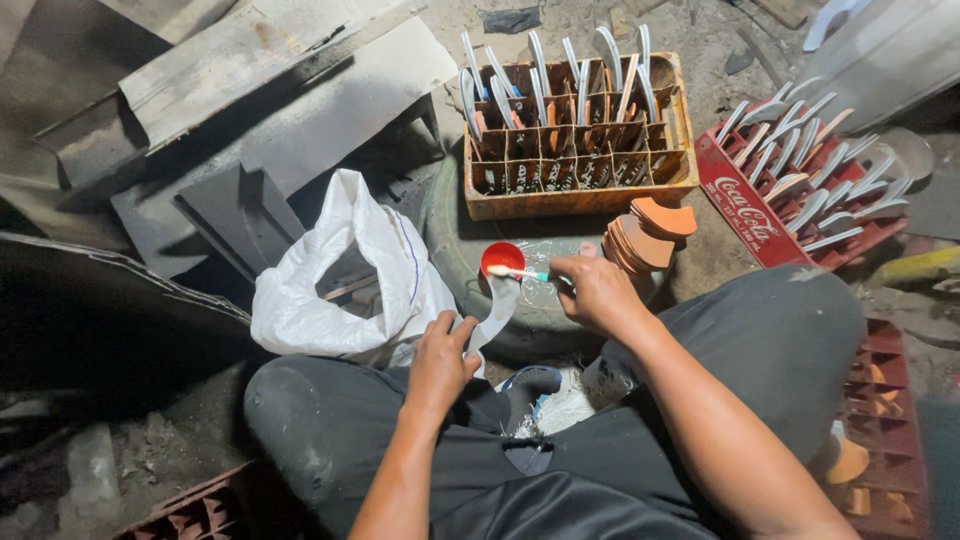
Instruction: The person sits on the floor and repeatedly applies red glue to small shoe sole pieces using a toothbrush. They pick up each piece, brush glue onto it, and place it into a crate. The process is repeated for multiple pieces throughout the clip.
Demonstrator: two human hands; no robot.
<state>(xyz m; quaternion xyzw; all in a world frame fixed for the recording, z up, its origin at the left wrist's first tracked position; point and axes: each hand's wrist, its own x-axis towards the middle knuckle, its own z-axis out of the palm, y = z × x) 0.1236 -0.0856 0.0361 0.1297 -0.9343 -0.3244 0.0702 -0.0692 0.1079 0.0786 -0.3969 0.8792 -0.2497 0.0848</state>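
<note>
Bare forearms, no sleeves, no gloves on left hand (438, 362) or right hand (597, 292); dark grey trousers (770, 340), dusty at knees, w/ small tear.

Left hand (438, 362) grip closed — right hand (597, 292) pinching, forearms converging.

A rough workshop: dirt floor, blade-filled crates (580, 150), scrap boards (250, 70).

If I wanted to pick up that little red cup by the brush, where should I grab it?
The small red round cup stands upright with its open mouth up, on the rim of the grey round basin. Probably best to grip its outer wall from its far left side, fingers low around it. The right hand holds the thin white-handled brush across the near right, and a top grip would reach inside.
</note>
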